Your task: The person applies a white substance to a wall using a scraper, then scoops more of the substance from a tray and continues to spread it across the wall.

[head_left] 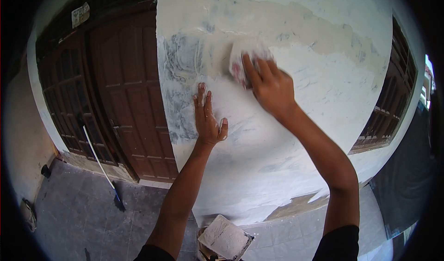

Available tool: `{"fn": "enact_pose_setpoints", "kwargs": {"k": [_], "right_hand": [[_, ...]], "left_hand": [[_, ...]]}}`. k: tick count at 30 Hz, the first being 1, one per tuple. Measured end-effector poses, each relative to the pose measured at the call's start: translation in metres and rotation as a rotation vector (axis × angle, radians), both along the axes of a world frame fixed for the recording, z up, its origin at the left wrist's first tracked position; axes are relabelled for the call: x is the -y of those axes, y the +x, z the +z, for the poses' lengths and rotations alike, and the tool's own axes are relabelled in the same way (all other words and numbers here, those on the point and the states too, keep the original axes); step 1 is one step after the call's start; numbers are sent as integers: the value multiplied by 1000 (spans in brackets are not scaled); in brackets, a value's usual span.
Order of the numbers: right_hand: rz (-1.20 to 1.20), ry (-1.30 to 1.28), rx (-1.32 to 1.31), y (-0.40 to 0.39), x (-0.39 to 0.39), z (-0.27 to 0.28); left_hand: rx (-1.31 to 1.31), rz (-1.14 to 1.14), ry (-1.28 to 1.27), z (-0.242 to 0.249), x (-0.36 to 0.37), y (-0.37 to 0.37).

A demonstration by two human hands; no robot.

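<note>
A white-coated wall fills the middle of the head view, with grey-blue patches at its left edge and a beige band across its upper part. My right hand grips a whitish flat pad with red marks, which lies against the wall and is smeared by motion; I cannot tell its exact kind. Lower and to the left, my left hand is spread near the grey patches, its fingers pointing up and daubed with white paste. Nothing is held in it.
At the wall's foot sits a paste-covered tray. A broom leans by the brown door on the left, over a grey tiled floor. On the right are a barred window and a dark sheet.
</note>
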State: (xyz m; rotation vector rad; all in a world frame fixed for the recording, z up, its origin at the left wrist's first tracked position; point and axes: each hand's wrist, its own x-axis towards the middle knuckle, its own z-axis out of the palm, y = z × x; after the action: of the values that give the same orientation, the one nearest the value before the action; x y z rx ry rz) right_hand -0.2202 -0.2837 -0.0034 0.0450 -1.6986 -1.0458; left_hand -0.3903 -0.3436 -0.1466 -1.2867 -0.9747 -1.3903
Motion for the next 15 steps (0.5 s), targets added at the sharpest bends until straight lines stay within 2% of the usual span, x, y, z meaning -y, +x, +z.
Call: {"fn": "enact_pose_setpoints", "kwargs": {"k": [2,4,11,13,15], "right_hand": [[-11,-1,-11,-7,-5,7],[-68,-107,56,-15,-15,-2],[-69,-102,217,25,-23,-98],[-45,-113,205,28,-24,-83],[32,-41,22,25,-24,-45]], "left_hand": [[12,-48,-26,-2,-1,-2],[6,-45,-33,-1,0,-1],[-2,-20,-42,-1,0,-1],[-4,-14,-44,0,-1,-1],[-1,-7,-62,-2,-1,0]]}}
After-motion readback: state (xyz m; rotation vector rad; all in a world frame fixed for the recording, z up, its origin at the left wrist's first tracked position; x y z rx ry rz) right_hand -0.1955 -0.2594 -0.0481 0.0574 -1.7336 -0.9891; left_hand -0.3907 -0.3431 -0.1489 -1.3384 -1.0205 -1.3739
